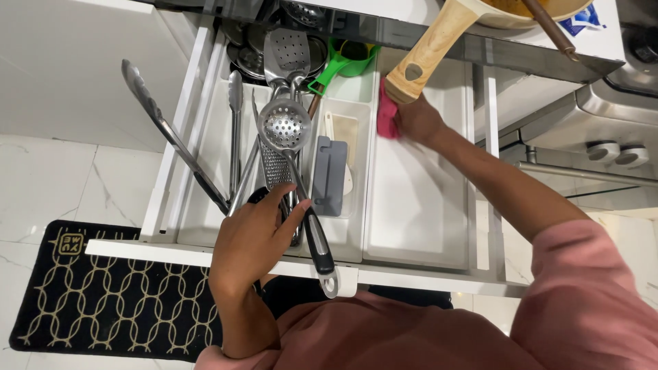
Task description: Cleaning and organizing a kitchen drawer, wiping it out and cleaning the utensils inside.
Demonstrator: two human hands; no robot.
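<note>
Left hand [253, 236] closed around shiny steel utensils [274, 157], right hand [418, 120] pressing pink cloth [387, 116] in smooth white plastic tray [418, 205], open drawer [226, 250], marble floor [55, 178].

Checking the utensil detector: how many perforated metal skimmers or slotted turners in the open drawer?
2. A round skimmer lies mid-drawer, its handle running to the left hand. A slotted turner sits behind it at the drawer's back. More may be hidden under the counter edge.

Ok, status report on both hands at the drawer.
Left hand gripping several utensil handles. Right hand pressing pink cloth into empty tray compartment. Wooden pan handle overhangs it.
</note>
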